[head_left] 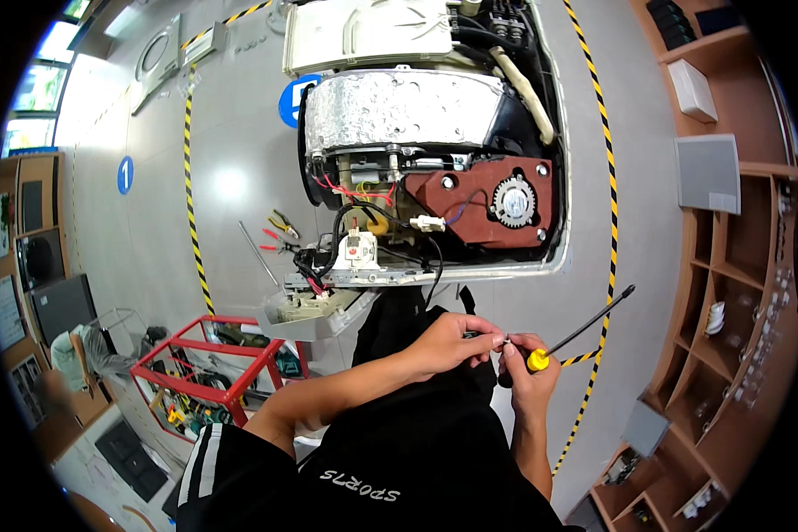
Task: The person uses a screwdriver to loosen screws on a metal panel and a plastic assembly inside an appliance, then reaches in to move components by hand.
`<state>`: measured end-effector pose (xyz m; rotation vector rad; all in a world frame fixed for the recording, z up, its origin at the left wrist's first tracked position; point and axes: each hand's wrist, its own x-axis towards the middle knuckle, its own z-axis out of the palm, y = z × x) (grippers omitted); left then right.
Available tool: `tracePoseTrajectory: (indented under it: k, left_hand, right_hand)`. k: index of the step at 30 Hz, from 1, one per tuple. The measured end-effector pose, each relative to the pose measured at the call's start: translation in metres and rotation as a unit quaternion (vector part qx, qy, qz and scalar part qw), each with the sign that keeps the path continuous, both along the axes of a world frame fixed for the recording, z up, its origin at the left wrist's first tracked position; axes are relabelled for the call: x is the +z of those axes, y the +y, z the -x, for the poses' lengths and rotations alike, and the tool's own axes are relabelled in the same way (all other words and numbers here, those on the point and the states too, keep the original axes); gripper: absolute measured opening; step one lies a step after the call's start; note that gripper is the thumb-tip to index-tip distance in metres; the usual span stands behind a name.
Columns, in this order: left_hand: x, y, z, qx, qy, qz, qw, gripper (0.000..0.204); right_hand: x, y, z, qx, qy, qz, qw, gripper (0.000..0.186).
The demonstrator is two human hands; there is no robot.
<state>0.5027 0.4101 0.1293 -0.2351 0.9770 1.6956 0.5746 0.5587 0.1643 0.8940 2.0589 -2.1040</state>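
Observation:
My left hand [459, 343] is closed in a pinch in front of my body, its fingertips meeting those of my right hand [530, 365]. A small part is between the fingertips, too small to name. My right hand also grips a screwdriver [538, 359] with a yellow and dark handle, its long dark shaft angled up to the right. Beyond my hands lies an opened washing machine [561, 253] with a silver-covered drum [399, 108] and a reddish-brown block [481, 197] carrying a toothed metal wheel [514, 202]. Loose wires and a white connector [427, 223] sit beside the block.
Pliers [282, 223] and a metal rod [257, 253] lie on the floor left of the machine. A detached grey panel [328, 315] hangs at its near corner. A red-framed tool cart [230, 368] stands at left, another person [84, 355] beyond. Wooden shelves [745, 266] line the right.

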Motion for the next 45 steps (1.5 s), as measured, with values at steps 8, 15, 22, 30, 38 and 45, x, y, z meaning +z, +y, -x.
tracePoseTrajectory:
  k: [8, 15, 22, 30, 38, 45]
  left_hand:
    - [-0.002, 0.018, 0.023, 0.129, -0.031, 0.024, 0.991, 0.020]
    - [-0.003, 0.068, 0.023, 0.219, -0.027, 0.070, 0.973, 0.021]
    - [0.014, 0.133, 0.022, 0.272, -0.019, 0.132, 0.953, 0.015]
    - [0.014, 0.164, 0.022, 0.298, -0.018, 0.158, 0.941, 0.016]
    - [0.011, 0.147, 0.030, 0.276, 0.002, 0.135, 0.951, 0.020]
    - [0.014, 0.113, 0.035, 0.241, 0.010, 0.137, 0.961, 0.016]
  right_hand:
    - [-0.012, 0.031, 0.060, 0.101, -0.032, 0.044, 0.993, 0.012]
    - [-0.030, 0.090, 0.092, 0.220, -0.027, 0.045, 0.974, 0.011]
    - [-0.035, 0.162, 0.116, 0.323, -0.056, 0.089, 0.941, 0.011]
    - [-0.031, 0.192, 0.132, 0.366, -0.063, 0.105, 0.923, 0.012]
    - [-0.031, 0.176, 0.128, 0.336, -0.059, 0.082, 0.936, 0.009]
    - [-0.026, 0.143, 0.124, 0.304, -0.093, 0.079, 0.945, 0.014]
